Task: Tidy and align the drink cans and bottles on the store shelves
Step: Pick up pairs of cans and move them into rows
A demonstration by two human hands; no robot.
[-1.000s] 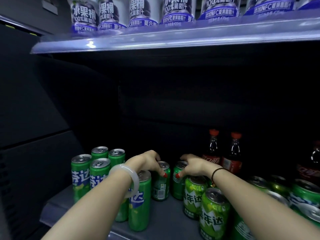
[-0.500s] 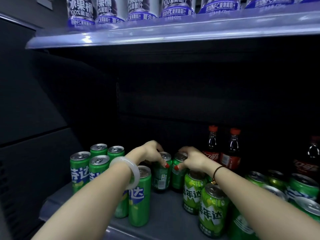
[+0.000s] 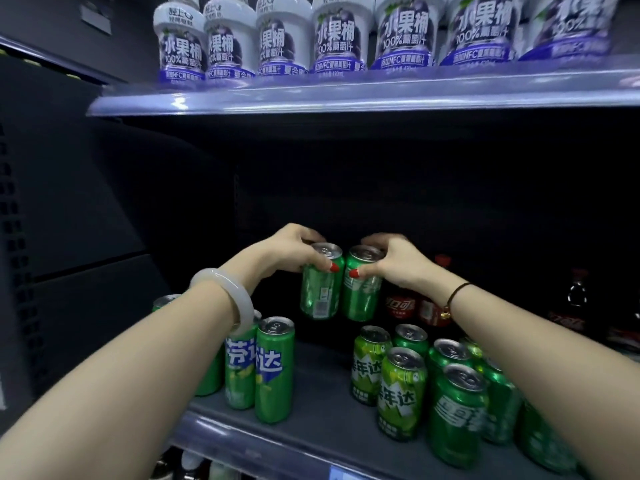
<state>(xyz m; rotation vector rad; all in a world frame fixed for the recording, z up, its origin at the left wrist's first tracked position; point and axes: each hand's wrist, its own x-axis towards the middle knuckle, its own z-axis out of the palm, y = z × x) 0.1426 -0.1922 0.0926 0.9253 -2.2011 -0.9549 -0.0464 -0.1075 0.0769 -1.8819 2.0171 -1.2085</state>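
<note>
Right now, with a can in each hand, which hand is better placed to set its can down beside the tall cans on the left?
Left. The left hand holds its can nearer the tall cans; the right hand would have to cross over.

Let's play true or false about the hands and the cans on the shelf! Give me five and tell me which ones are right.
1. Each hand holds a green can. True: the left hand grips one green can and the right hand grips another green can.
2. The two held cans stand on the shelf. False: they are lifted above the lower shelf.
3. The white bracelet is on the left wrist. True.
4. The upper shelf is full of red bottles. False: it holds white and purple juice bottles.
5. The held cans lie sideways. False: they are roughly upright.
</note>
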